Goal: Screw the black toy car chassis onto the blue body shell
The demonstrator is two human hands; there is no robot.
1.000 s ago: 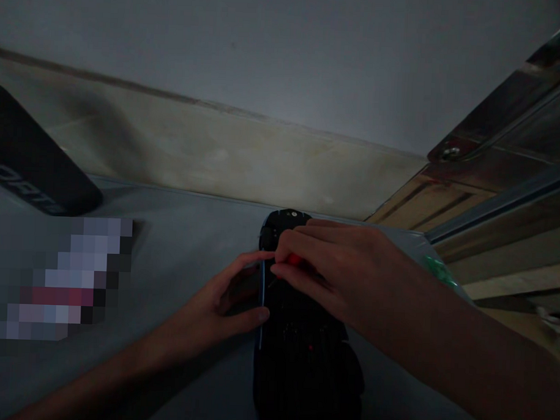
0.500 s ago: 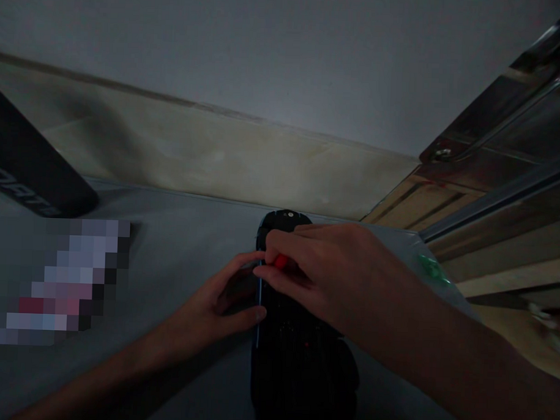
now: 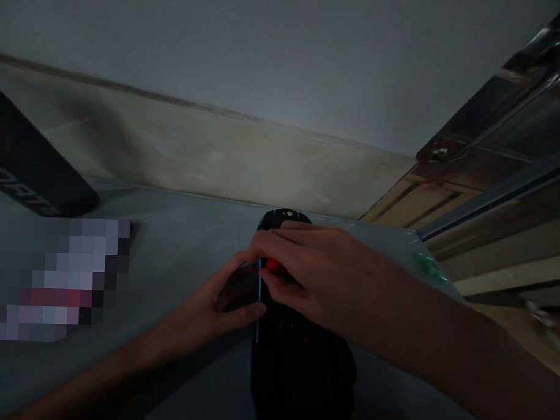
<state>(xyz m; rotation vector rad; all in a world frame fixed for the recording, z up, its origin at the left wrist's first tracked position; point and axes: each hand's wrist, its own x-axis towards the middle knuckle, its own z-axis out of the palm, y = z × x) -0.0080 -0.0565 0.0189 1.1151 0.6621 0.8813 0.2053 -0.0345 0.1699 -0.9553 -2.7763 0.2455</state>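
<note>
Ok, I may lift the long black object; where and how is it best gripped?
Probably across the near end of the black object, from the person's side, thumb and fingers on its long edges. Its length points away; the right hand, pinching a red piece, covers much of its far half, and the left hand is at its left edge, leaving the near end freer.

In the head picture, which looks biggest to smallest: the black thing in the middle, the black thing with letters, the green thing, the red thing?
1. Middle black thing
2. Lettered black thing, cut off by the left edge
3. Green thing
4. Red thing, only partly showing
</note>
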